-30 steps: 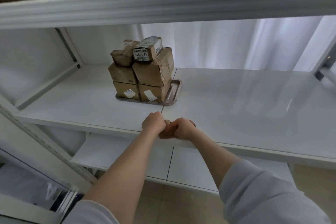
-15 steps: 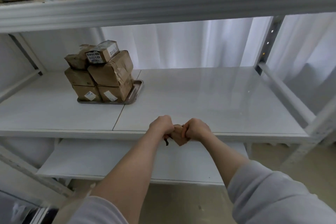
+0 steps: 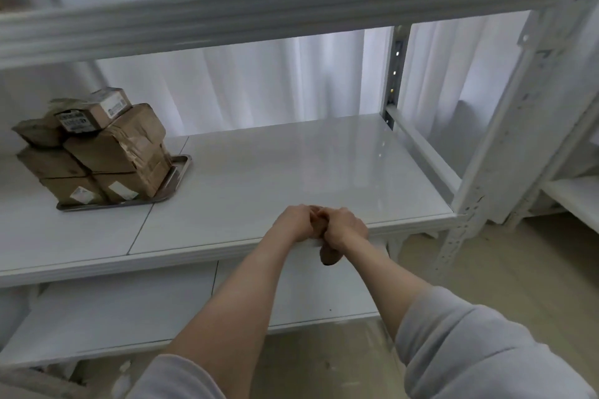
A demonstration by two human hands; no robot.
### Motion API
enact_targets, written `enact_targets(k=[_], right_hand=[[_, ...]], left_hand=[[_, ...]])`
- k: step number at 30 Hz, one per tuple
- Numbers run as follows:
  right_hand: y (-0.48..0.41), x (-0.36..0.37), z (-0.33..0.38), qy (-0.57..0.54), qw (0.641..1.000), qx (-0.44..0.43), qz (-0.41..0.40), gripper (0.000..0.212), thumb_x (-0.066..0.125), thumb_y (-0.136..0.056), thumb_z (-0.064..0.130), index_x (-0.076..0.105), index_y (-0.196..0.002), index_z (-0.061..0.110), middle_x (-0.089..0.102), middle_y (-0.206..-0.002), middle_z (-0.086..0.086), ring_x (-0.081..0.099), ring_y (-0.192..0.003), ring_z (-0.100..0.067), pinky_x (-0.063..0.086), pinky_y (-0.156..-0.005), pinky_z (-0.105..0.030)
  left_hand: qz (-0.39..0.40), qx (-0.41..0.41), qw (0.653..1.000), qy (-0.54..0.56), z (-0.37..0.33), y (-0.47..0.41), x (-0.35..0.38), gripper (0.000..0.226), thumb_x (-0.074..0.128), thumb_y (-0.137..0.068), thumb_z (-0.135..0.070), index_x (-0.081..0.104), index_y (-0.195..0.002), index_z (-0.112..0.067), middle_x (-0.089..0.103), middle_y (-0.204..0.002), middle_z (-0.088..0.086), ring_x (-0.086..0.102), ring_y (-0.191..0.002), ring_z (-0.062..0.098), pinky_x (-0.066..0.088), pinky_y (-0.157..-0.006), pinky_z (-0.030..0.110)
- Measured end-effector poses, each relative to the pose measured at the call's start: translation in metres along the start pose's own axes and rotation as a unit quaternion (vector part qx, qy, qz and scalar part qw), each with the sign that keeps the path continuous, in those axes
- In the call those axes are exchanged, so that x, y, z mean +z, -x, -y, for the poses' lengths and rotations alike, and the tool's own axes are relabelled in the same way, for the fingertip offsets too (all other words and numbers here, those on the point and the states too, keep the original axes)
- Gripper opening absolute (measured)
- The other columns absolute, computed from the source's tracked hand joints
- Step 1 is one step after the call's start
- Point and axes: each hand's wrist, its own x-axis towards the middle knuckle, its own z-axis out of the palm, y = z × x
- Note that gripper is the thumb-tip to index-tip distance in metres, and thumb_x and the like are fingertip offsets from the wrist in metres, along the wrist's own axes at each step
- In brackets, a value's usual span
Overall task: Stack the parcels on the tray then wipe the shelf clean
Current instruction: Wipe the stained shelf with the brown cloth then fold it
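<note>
Since half a second ago the view has swung further right, so the parcels stacked on their metal tray now sit at the far left and the rack's right upright has come into sight, while the two fists have stayed pressed together at the front edge of the shelf. The left grip and the right grip are both clenched on a brown cloth, which is wadded between them, with a lobe of it hanging below the right grip in front of the shelf lip. With every parcel in view already piled on the tray, the stacking looks finished, and the step in hand appears to be readying the cloth for wiping, perhaps wringing or bunching it, though which of the two cannot be told. The cloth is not yet flat on the board. The next move probably calls for one grip to let go, the other to spread the cloth on the glossy surface and sweep it across, taking care near the tray, since the top parcels sit tilted and could topple if nudged
</note>
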Motion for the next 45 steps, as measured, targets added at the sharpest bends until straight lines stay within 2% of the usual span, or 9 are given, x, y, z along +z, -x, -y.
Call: enact_targets(k=[5,9,19,23,29,33,37,41,45], right_hand=[[0.001,-0.024,-0.053,-0.009,0.996,0.062,-0.063,0.033,0.038,-0.097,0.022,0.053,-0.126,0.027,0.047,-0.123,-0.012,0.054,-0.108,-0.034,0.039,-0.079,-0.033],[-0.009,-0.040,-0.090,-0.052,0.984,0.129,-0.114,0.031,0.034,-0.098,0.026,0.053,-0.122,0.022,0.047,-0.116,-0.013,0.054,-0.103,-0.035,0.039,-0.080,-0.034],[-0.024,-0.066,-0.147,-0.123,0.937,0.253,-0.208,0.046,0.034,-0.098,0.043,0.048,-0.128,0.011,0.048,-0.096,-0.009,0.057,-0.103,-0.033,0.033,-0.071,-0.035],[-0.025,-0.072,-0.146,-0.075,0.938,0.270,-0.203,0.045,0.037,-0.097,0.039,0.046,-0.129,0.009,0.059,-0.117,-0.017,0.056,-0.108,-0.035,0.035,-0.074,-0.035],[-0.020,-0.075,-0.103,-0.050,0.980,0.179,-0.075,0.032,0.052,-0.089,0.028,0.058,-0.120,0.022,0.059,-0.124,-0.009,0.056,-0.115,-0.031,0.045,-0.086,-0.034],[-0.020,-0.058,-0.052,-0.042,0.990,0.133,0.003,0.029,0.057,-0.085,0.019,0.061,-0.114,0.019,0.061,-0.120,-0.006,0.058,-0.112,-0.028,0.045,-0.081,-0.032],[-0.018,-0.030,0.005,-0.044,0.994,0.079,0.059,0.030,0.059,-0.083,0.016,0.063,-0.112,0.018,0.064,-0.115,-0.006,0.061,-0.105,-0.026,0.046,-0.074,-0.030],[-0.017,0.000,0.061,-0.071,0.991,0.041,0.107,0.030,0.062,-0.077,0.017,0.065,-0.106,0.016,0.066,-0.107,-0.006,0.064,-0.099,-0.026,0.051,-0.073,-0.030],[-0.024,0.034,0.120,-0.124,0.982,0.008,0.145,0.030,0.063,-0.071,0.015,0.068,-0.100,0.012,0.069,-0.100,-0.008,0.067,-0.090,-0.027,0.058,-0.079,-0.036]], left_hand=[[0.045,0.062,0.996,0.046,-0.049,-0.021,0.015,0.018,0.052,-0.090,-0.015,0.066,-0.100,-0.018,0.062,-0.105,0.011,0.053,-0.084,0.021,0.052,-0.085,0.035],[0.077,0.111,0.991,-0.012,-0.098,-0.041,0.027,0.029,0.051,-0.094,-0.017,0.061,-0.118,-0.004,0.062,-0.120,0.015,0.057,-0.102,0.028,0.044,-0.091,0.033],[0.124,0.192,0.973,-0.036,-0.140,-0.082,0.059,0.040,0.048,-0.090,-0.012,0.057,-0.128,-0.012,0.058,-0.127,0.012,0.051,-0.119,0.031,0.041,-0.101,0.037],[0.107,0.178,0.976,-0.063,-0.149,-0.084,0.059,0.040,0.043,-0.091,-0.008,0.059,-0.128,-0.013,0.061,-0.122,0.014,0.054,-0.113,0.031,0.043,-0.095,0.035],[0.043,0.104,0.991,-0.069,-0.121,-0.077,0.030,0.029,0.052,-0.091,-0.013,0.064,-0.114,-0.002,0.064,-0.115,0.019,0.058,-0.109,0.034,0.045,-0.089,0.035],[0.030,0.015,0.998,-0.061,-0.073,-0.065,0.006,0.022,0.048,-0.089,-0.012,0.064,-0.097,0.001,0.065,-0.101,0.021,0.061,-0.095,0.033,0.049,-0.078,0.035],[0.020,-0.059,0.998,-0.032,-0.010,-0.049,-0.012,0.023,0.046,-0.089,-0.017,0.058,-0.075,-0.003,0.063,-0.086,0.016,0.058,-0.081,0.029,0.055,-0.084,0.036],[-0.002,-0.112,0.994,-0.013,0.050,-0.034,-0.029,0.030,0.050,-0.088,-0.028,0.067,-0.098,-0.005,0.064,-0.090,0.010,0.065,-0.098,0.028,0.055,-0.088,0.041],[-0.056,-0.160,0.985,-0.018,0.115,-0.021,-0.055,0.028,0.051,-0.085,-0.020,0.068,-0.105,-0.013,0.069,-0.102,0.008,0.065,-0.097,0.025,0.055,-0.087,0.037]])
